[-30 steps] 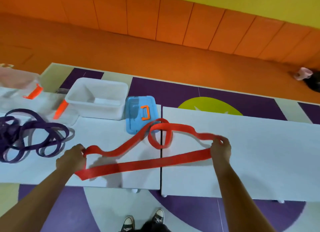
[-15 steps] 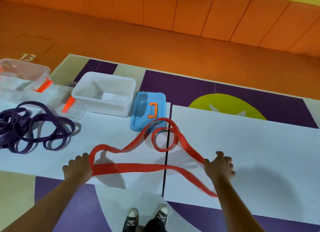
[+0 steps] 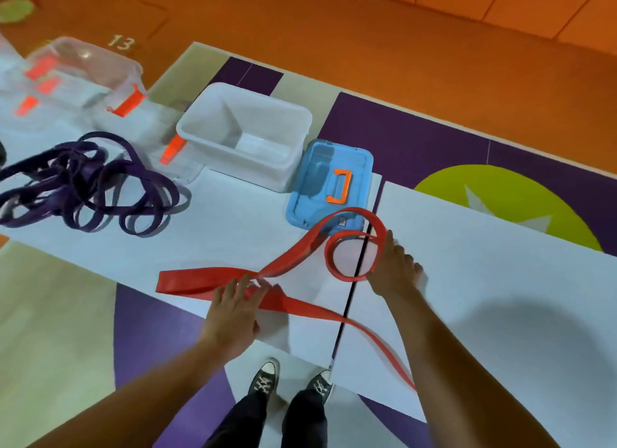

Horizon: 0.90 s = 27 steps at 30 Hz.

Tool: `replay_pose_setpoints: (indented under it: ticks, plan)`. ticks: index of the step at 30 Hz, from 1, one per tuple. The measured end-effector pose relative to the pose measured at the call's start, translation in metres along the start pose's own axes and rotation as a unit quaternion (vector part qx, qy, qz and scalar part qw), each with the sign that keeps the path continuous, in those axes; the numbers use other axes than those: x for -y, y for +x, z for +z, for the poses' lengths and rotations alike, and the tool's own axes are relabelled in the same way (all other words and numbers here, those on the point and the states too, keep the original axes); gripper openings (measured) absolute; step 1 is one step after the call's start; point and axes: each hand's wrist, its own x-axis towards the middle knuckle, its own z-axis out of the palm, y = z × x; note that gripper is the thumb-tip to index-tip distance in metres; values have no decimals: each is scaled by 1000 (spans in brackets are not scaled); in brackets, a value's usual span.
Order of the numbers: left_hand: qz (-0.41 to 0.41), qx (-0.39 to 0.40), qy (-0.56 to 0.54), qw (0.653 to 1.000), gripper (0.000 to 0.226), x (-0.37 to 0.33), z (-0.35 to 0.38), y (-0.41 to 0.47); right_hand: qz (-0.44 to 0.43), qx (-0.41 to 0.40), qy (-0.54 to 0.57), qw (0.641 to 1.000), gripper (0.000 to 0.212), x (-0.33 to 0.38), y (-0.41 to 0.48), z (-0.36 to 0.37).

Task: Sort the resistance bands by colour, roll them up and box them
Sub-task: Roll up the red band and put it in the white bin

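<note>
Head view: an orange floor (image 3: 400, 47) with purple patches is seen beyond two white tables (image 3: 500, 280). A long red band (image 3: 293, 304) is spread across their seam, looped at far right. The left hand (image 3: 233, 300) is pressed flat on it, fingers released; the right hand (image 3: 394, 264) touches the loop, its fingers spread.

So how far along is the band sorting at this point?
Early. The purple bands lie in their own heap, so sorting looks partly done. The left hand presses the red band flat while the right hand touches its loop. Nothing is rolled, and the white tub holds no bands.
</note>
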Motion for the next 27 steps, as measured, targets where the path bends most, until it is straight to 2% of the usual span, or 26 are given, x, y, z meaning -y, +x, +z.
replay_pose_setpoints:
  ticks: [3, 5, 7, 9, 10, 12, 14, 17, 19, 20, 22, 24, 27]
  plan:
    - [-29, 50, 6, 998, 83, -12, -7, 6, -33, -39, -45, 998, 56, -6, 0, -2]
    - [-31, 73, -16, 997, 82, -10, -5, 9, -81, -83, -33, 993, 32, -11, -7, -11]
    - [-32, 85, -68, 993, 83, -7, 4, 9, -120, -154, 29, 980, 23, -20, -20, -19]
    - [-32, 77, -83, 993, 86, -9, 11, 8, -112, -242, 135, 954, 18, -37, -36, -30]
    - [-39, 73, -74, 994, 88, -13, 13, 7, -92, -279, 179, 939, 18, -48, -42, -35]
    - [-65, 75, -65, 993, 92, -24, 15, 5, -25, -305, 261, 916, 22, -75, -52, -51]
    - [-85, 81, -60, 991, 96, -32, 17, 4, 82, -313, 322, 890, 26, -105, -55, -66]
    - [-92, 95, -67, 989, 97, -34, 20, 3, 228, -336, 406, 819, 25, -158, -54, -75]
    - [-90, 113, -73, 987, 97, -33, 16, 3, 308, -311, 451, 778, 39, -189, -55, -76]
    - [-92, 120, -73, 986, 96, -33, 13, 4, 338, -274, 457, 776, 51, -200, -57, -73]
    - [-99, 120, -77, 985, 92, -33, 7, 4, 369, -193, 440, 796, 70, -206, -63, -64]
    - [-93, 68, -74, 991, 78, -30, 4, 6, 348, -167, 410, 826, 71, -192, -68, -51]
    - [-57, -36, -48, 997, 60, -22, -3, 6, 253, -144, 378, 879, 63, -148, -70, -26]
